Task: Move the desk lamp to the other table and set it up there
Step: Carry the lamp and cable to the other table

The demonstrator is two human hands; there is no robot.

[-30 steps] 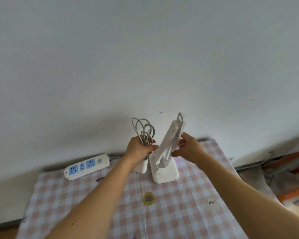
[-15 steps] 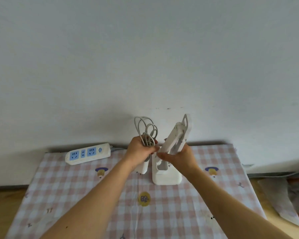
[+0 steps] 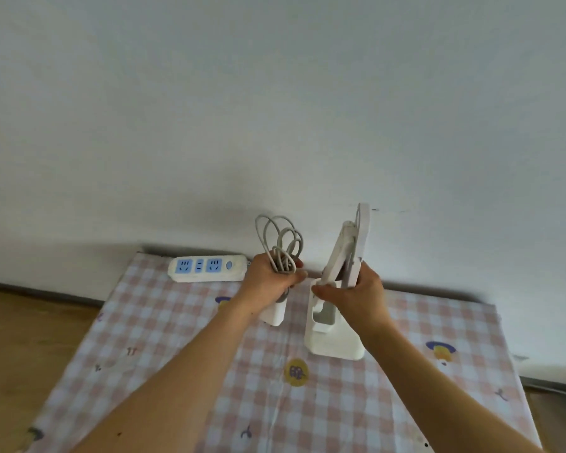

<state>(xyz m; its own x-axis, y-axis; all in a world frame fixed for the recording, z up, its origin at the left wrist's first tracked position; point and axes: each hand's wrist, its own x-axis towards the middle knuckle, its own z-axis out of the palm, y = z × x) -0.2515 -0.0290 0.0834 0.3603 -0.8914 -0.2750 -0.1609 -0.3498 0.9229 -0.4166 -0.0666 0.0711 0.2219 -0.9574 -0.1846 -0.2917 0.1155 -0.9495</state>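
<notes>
Before you, a white power strip point(image 3: 207, 268) with blue sockets lies at the far edge of the pink checked tablecloth point(image 3: 164, 341), close to the pale wall point(image 3: 275, 109). Wooden floor point(image 3: 30, 335) shows at left.

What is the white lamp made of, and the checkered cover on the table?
The lamp looks like smooth white plastic: its base is moulded with rounded corners and a soft, even sheen. The checkered cover is probably thin fabric or soft vinyl, since it drapes over the table's edges and shows a long crease; which one, I cannot tell.
</notes>
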